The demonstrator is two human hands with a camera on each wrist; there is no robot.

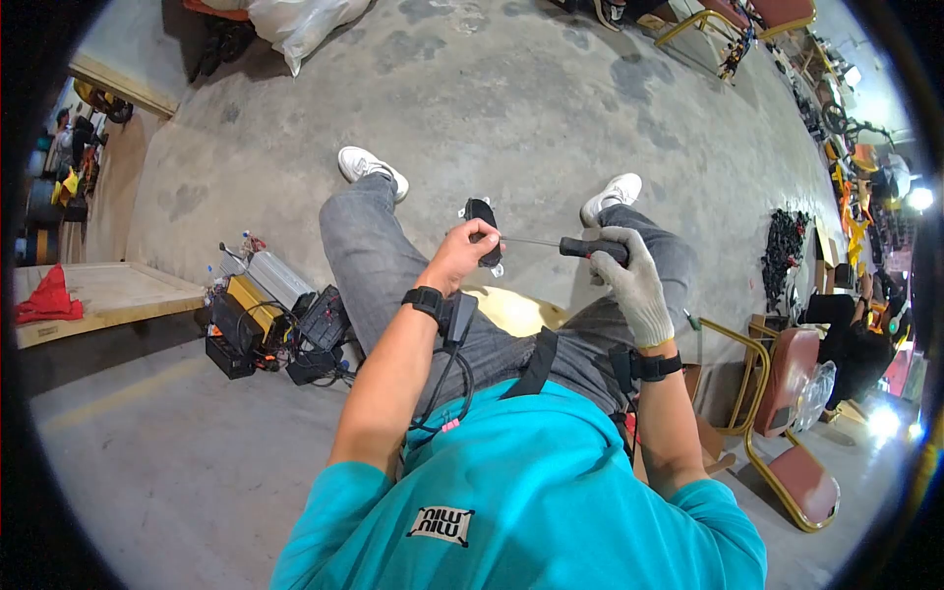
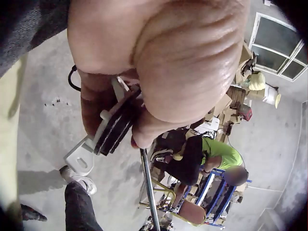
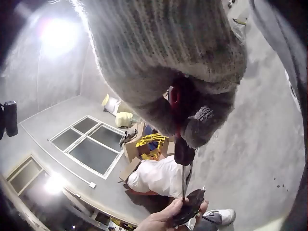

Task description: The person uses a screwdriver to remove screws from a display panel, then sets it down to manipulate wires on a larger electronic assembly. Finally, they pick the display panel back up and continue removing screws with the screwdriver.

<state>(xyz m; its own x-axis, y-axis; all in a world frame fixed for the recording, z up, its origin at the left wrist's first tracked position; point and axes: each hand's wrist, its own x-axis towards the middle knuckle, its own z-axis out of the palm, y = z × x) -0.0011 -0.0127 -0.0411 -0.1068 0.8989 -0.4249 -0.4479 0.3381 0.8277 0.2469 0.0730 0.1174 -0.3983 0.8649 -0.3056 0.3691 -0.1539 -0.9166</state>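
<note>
My bare left hand (image 1: 458, 254) grips a black elongated part with white mounting tabs (image 1: 482, 218), held above the floor between my knees. In the left wrist view a white tab (image 2: 81, 156) with a hole sticks out past the fingers. My right hand (image 1: 634, 285), in a pale knitted glove, holds a screwdriver (image 1: 580, 248) by its black and red handle. The metal shaft (image 3: 183, 180) reaches across to the black part, its end at my left thumb and fingertips. The screwdriver's tip is hidden there.
Beneath my hands is a yellow surface (image 1: 511, 310) between my thighs. Electronic boxes and cables (image 1: 270, 315) lie on the left by a wooden platform (image 1: 118, 295). Chairs (image 1: 787, 393) stand on the right near a heap of black cables (image 1: 785, 258). Another person (image 2: 221, 156) sits farther off.
</note>
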